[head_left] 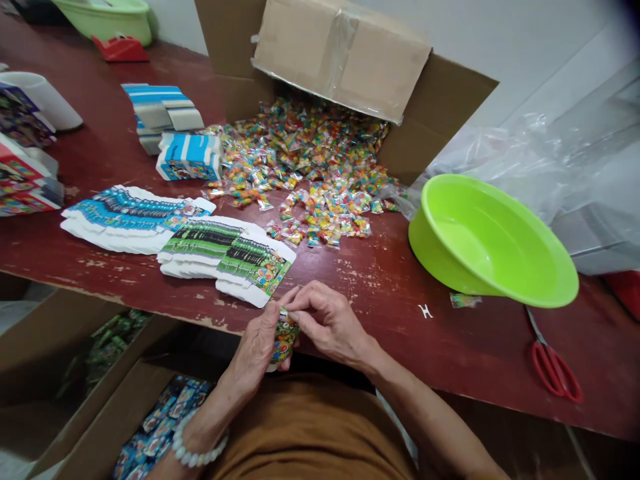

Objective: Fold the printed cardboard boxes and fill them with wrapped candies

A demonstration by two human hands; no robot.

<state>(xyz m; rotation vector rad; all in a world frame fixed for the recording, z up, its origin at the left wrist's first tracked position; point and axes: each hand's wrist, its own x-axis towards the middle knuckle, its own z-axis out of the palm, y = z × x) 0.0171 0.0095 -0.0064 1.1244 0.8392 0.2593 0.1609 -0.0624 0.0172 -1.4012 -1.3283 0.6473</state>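
Note:
Close to my body, just off the table's front edge, my left hand (pixel 257 343) is wrapped round a small green printed candy box (pixel 284 339). The fingers of my right hand (pixel 325 319) pinch at its top end; whether a candy packet is between them is hidden. Beyond my hands lies a fanned row of flat green cartons (pixel 225 253), with a row of flat blue cartons (pixel 135 217) to its left. Small clear packets of coloured candy (pixel 320 207) spill over the table toward me.
A tipped cardboard box (pixel 345 53) stands behind the candy heap. At right are a lime-green basin (pixel 490 240) and red-handled scissors (pixel 556 370). Blue carton bundles (pixel 187 157) sit at back left. Below the table edge, open boxes hold blue packs (pixel 170 413) and green packs (pixel 113 343).

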